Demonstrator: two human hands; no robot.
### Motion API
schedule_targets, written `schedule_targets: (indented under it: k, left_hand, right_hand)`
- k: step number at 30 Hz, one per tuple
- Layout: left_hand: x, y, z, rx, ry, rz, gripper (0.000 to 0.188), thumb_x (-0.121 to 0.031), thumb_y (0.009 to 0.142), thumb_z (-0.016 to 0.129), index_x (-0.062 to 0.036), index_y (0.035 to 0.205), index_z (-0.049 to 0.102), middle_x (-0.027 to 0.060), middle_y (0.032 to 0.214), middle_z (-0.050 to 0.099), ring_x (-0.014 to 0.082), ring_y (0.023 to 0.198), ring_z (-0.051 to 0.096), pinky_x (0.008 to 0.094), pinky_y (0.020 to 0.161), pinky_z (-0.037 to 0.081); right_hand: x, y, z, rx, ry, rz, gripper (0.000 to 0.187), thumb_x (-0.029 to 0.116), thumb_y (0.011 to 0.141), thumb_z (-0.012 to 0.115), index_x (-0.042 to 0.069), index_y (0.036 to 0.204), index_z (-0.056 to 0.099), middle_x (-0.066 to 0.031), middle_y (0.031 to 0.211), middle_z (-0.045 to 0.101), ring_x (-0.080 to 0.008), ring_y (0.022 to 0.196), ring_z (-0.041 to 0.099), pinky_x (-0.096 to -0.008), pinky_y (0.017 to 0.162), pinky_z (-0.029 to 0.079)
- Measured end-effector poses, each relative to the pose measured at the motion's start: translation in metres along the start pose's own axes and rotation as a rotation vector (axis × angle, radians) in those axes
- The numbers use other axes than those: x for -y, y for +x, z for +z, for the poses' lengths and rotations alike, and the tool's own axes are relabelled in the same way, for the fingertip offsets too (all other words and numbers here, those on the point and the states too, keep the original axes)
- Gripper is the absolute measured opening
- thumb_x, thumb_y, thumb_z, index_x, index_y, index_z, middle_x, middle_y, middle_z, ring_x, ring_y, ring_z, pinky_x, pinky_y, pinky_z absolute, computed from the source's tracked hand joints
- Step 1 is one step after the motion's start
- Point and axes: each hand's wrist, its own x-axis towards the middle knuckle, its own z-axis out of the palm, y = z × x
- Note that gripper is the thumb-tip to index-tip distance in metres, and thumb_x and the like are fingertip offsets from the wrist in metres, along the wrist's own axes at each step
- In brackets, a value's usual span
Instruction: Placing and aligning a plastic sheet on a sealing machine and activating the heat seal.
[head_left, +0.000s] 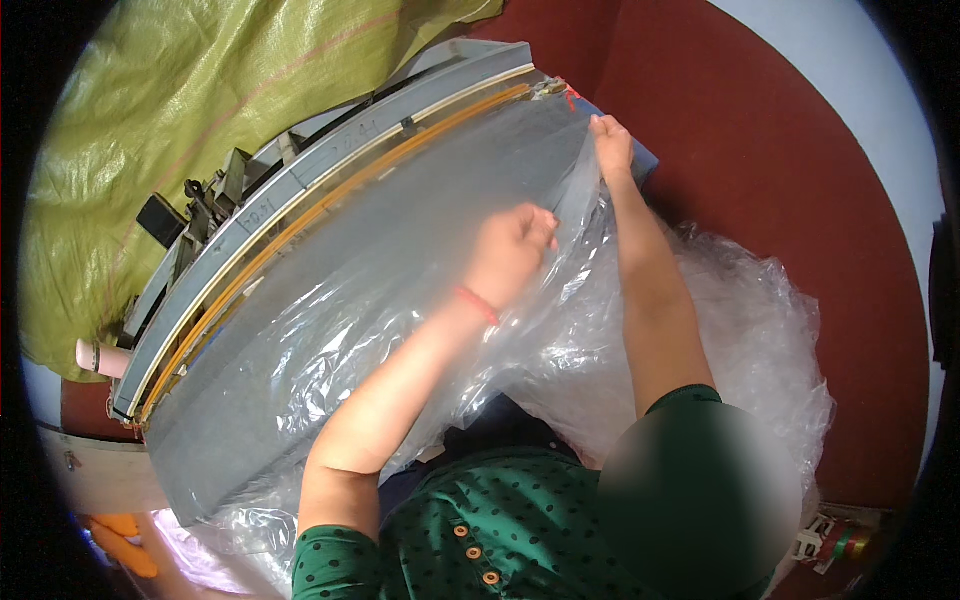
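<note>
Clear plastic film lies in loose folds over a grey tabletop and drapes down over my lap to the right. My right hand, arm stretched out, pinches a raised edge of this film near the table's far right corner. The lifted part hangs in a crease from those fingers toward my left hand. That hand is over the middle of the table, partly blurred, with its fingers curled together and a red band at the wrist. Whatever sits between its fingertips is too unclear to make out.
Along the table's far side runs a long grey metal bar with an orange strip. Behind it are dark metal brackets and a yellow-green woven sheet. A pink cylinder sticks out at the left end. The floor is dark red.
</note>
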Motion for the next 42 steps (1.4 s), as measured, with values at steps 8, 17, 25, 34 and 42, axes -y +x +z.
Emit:
schedule_targets:
  k: [8, 17, 25, 34, 42]
  left_hand:
    - [0.030, 0.012, 0.004, -0.168, 0.828, 0.317, 0.035, -0.023, 0.075, 0.061, 0.0030, 0.097, 0.051, 0.0218, 0.094, 0.053, 0.0354, 0.089, 0.052, 0.0395, 0.077, 0.042]
    - [0.004, 0.011, 0.014, 0.000, -0.634, -0.204, 0.017, -0.012, 0.082, 0.055, -0.0022, 0.095, 0.056, 0.0063, 0.087, 0.060, 0.0116, 0.068, 0.056, 0.0231, 0.061, 0.044]
    - [-0.014, -0.189, -0.078, 0.744, -0.157, -0.130, 0.021, -0.004, 0.074, 0.061, -0.0020, 0.095, 0.057, 0.0034, 0.081, 0.060, 0.0101, 0.073, 0.056, 0.0249, 0.065, 0.045]
    - [-0.057, -0.485, -0.241, -0.567, 0.169, -0.382, 0.033, -0.004, 0.063, 0.069, -0.0044, 0.089, 0.049, -0.0026, 0.069, 0.053, 0.0030, 0.061, 0.049, 0.0174, 0.053, 0.039]
    - [-0.156, -0.515, -0.308, -1.347, 1.886, -0.199, 0.018, -0.004, 0.073, 0.059, -0.0021, 0.089, 0.052, 0.0067, 0.087, 0.055, 0.0181, 0.081, 0.054, 0.0289, 0.070, 0.042]
  right_hand:
    - [-0.005, 0.002, 0.003, -0.018, 0.074, -0.036, 0.029, 0.035, 0.081, 0.050, 0.007, 0.080, 0.059, -0.0177, 0.078, 0.058, -0.0346, 0.076, 0.056, -0.0389, 0.066, 0.043]
    - [-0.001, 0.001, -0.001, -0.012, -0.044, -0.049, 0.029, 0.035, 0.081, 0.050, 0.007, 0.079, 0.059, -0.0184, 0.079, 0.058, -0.0350, 0.077, 0.055, -0.0402, 0.067, 0.042]
    - [-0.003, -0.005, -0.003, 0.061, 0.098, -0.179, 0.026, 0.024, 0.086, 0.048, 0.000, 0.088, 0.058, -0.0089, 0.078, 0.061, -0.0148, 0.076, 0.054, -0.0302, 0.072, 0.042]
    - [-0.013, 0.010, 0.004, 0.162, -0.155, -0.237, 0.034, 0.034, 0.085, 0.046, 0.004, 0.095, 0.057, -0.0160, 0.088, 0.060, -0.0292, 0.081, 0.057, -0.0344, 0.072, 0.042]
    - [-0.033, 0.024, 0.010, 0.139, -0.268, -0.266, 0.035, 0.037, 0.086, 0.042, 0.006, 0.093, 0.057, -0.0170, 0.083, 0.058, -0.0322, 0.076, 0.055, -0.0378, 0.066, 0.041]
